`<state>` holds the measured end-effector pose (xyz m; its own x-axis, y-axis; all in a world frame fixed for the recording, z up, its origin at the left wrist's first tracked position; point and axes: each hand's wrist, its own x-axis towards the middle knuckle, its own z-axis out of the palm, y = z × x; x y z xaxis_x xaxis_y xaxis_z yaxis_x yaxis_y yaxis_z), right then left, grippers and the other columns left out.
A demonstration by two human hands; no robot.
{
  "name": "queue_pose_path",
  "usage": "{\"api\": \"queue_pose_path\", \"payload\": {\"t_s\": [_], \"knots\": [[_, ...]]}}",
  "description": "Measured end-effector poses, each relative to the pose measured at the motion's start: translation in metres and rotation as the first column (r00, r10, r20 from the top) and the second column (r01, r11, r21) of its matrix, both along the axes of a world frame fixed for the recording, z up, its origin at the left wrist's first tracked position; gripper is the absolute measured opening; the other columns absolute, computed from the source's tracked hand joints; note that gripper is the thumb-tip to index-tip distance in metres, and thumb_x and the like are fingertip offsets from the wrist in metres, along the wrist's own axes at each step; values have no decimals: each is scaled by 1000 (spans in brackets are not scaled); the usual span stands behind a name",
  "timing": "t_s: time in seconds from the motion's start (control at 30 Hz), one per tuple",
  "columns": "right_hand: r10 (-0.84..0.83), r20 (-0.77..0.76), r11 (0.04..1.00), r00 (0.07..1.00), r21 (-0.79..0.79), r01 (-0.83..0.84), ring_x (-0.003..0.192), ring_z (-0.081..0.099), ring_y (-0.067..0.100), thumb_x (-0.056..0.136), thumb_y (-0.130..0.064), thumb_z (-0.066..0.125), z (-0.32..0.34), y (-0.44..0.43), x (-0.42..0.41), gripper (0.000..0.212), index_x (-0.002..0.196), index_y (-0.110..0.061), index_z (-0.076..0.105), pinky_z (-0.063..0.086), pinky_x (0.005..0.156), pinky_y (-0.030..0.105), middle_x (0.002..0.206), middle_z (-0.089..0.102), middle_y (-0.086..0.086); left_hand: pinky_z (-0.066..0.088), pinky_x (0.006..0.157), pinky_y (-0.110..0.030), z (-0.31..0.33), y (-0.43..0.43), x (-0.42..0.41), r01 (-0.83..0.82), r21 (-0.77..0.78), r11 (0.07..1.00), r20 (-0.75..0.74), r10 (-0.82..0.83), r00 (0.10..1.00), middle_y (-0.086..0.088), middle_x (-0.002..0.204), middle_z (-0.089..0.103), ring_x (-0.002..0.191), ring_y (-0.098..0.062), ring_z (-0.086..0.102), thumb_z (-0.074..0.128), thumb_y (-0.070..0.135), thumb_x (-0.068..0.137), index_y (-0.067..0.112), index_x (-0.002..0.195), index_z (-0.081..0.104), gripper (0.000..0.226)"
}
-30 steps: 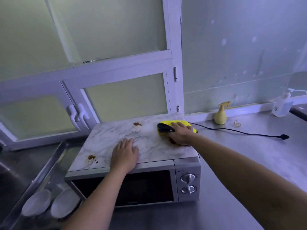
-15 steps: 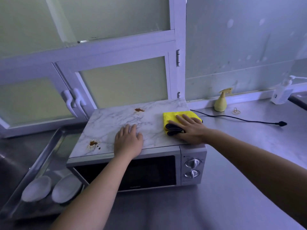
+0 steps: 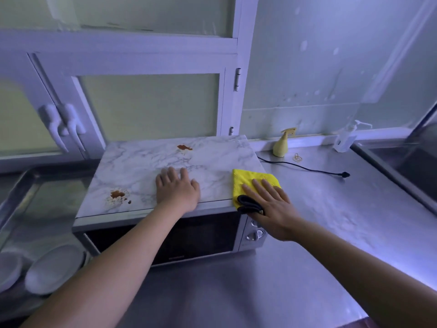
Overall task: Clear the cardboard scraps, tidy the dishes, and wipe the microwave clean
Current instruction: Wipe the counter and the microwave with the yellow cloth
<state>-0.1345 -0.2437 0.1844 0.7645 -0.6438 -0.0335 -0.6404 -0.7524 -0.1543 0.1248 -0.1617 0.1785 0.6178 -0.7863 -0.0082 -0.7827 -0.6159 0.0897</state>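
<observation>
A microwave (image 3: 165, 235) with a marble-patterned top (image 3: 142, 162) stands on the steel counter. Two brown stains mark that top, one at the back (image 3: 184, 147) and one at the front left (image 3: 117, 194). My right hand (image 3: 269, 204) lies flat with straight fingers on a yellow cloth with a dark patch (image 3: 248, 179), pressing it at the top's front right corner. My left hand (image 3: 177, 190) rests flat on the top near its front edge. Two white dishes (image 3: 54, 268) sit in a steel tray at the lower left.
A steel tray (image 3: 21, 185) lies left of the microwave. On the counter to the right are a yellow spray bottle (image 3: 282, 144), a rubber band (image 3: 297, 158), the loose black power cord (image 3: 307, 168) and a clear pump bottle (image 3: 345, 138). A sink (image 3: 416, 166) is far right.
My right hand has dragged the yellow cloth from the back right of the top toward the front right corner. My left hand has stayed in place.
</observation>
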Motion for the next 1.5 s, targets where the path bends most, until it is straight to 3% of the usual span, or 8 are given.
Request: {"api": "queue_pose_path", "payload": {"t_s": [0.2, 0.3, 0.53, 0.77, 1.07, 1.27, 1.37, 1.5], "knots": [[-69, 71, 993, 995, 100, 61, 152, -7, 6, 104, -46, 42, 13, 44, -27, 58, 155, -45, 14, 2, 124, 32, 161, -2, -21, 13, 120, -50, -2, 3, 2, 26, -53, 998, -32, -28, 999, -24, 158, 21, 145, -41, 16, 19, 45, 98, 12, 151, 26, 63], [-290, 249, 817, 924, 567, 104, 127, 59, 19, 93, -53, 52, 21, 71, -52, 42, 128, -35, 65, 44, 106, 41, 134, 65, -7, 12, 120, -51, -1, 4, 1, 27, -68, 997, -42, -30, 999, -24, 158, 19, 146, -41, 14, 19, 45, 98, 12, 151, 26, 63], [-978, 34, 56, 205, 993, 101, 83, 75, 36, 97, -37, 58, -5, 103, -82, 38, 106, -3, 72, 56, 78, 43, 99, 76, 19, 3, 122, -51, 1, 5, -3, 32, -79, 996, -67, -38, 997, -25, 162, 11, 150, -41, 5, 20, 43, 100, 9, 153, 22, 63], [-990, 105, 126, -90, 952, -280, 85, 72, 47, 97, -38, 56, 34, 75, -87, 41, 120, -5, 62, 57, 59, 59, 106, 74, 22, 5, 121, -52, 0, 3, -3, 29, -78, 997, -46, -33, 998, -25, 160, 15, 148, -42, 8, 20, 43, 99, 10, 150, 26, 61], [-952, 303, 283, 34, 918, -278, 98, 74, 33, 94, -47, 56, 69, 45, -77, 47, 119, -9, 68, 53, 79, 46, 113, 74, 13, 7, 121, -50, -3, 4, 1, 15, -120, 993, -57, -22, 998, -24, 159, 19, 147, -40, 10, 22, 42, 97, 11, 147, 31, 60], [-269, 847, 961, 459, 203, 188, 75, 59, 20, 91, -49, 52, 74, 23, -31, 37, 107, -17, 61, 49, 72, 43, 93, 61, -7, 10, 120, -50, -5, 3, -2, 13, -125, 992, -47, -19, 999, -24, 156, 23, 146, -40, 14, 22, 42, 97, 10, 144, 32, 58], [-57, 371, 994, 927, -65, 87, 152, 16, 18, 100, -48, 45, 43, 13, 6, 55, 150, -27, 40, 9, 121, 50, 162, 28, -8, 12, 120, -50, -4, 4, 0, 16, -129, 992, -41, -22, 999, -23, 155, 25, 145, -40, 16, 24, 43, 97, 11, 143, 34, 57], [-38, -27, 985, 999, 167, 42, 154, -8, 13, 94, -74, 34, 15, 7, 29, 67, 154, -51, 17, -6, 121, 52, 168, 4, -13, 13, 120, -49, -4, 5, 1, 20, -143, 990, -45, -27, 999, -24, 156, 25, 146, -40, 16, 24, 42, 97, 11, 147, 32, 59]]}}
